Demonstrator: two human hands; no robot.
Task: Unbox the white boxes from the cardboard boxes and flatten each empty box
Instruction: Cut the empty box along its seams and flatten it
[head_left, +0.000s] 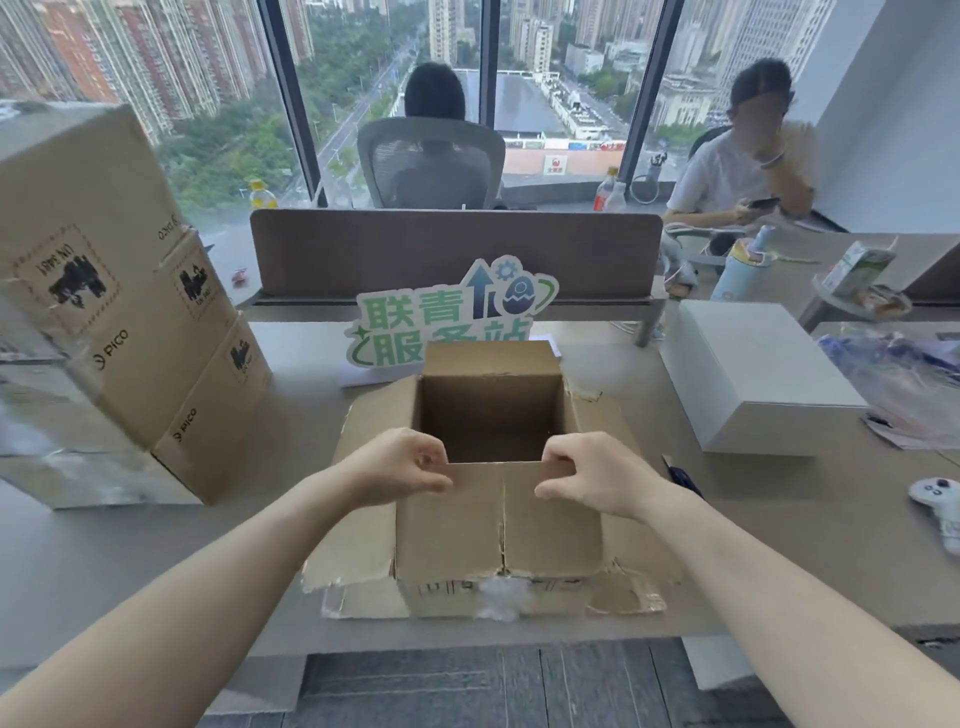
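Cardboard box (498, 525) open | left hand (397, 467), right hand (589, 480) pinch near rim | white box (753, 374) well right

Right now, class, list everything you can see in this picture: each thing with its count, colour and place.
open cardboard box: 1, brown, empty, desk centre
PICO cartons: 3, brown, stacked, left
white box: 1, right
sign: 1, green and white, behind open box
game controller: 1, white, far right
bottles: 2, behind partition
seated people: 2, by window
left hand: grip on near flap
right hand: grip on near flap
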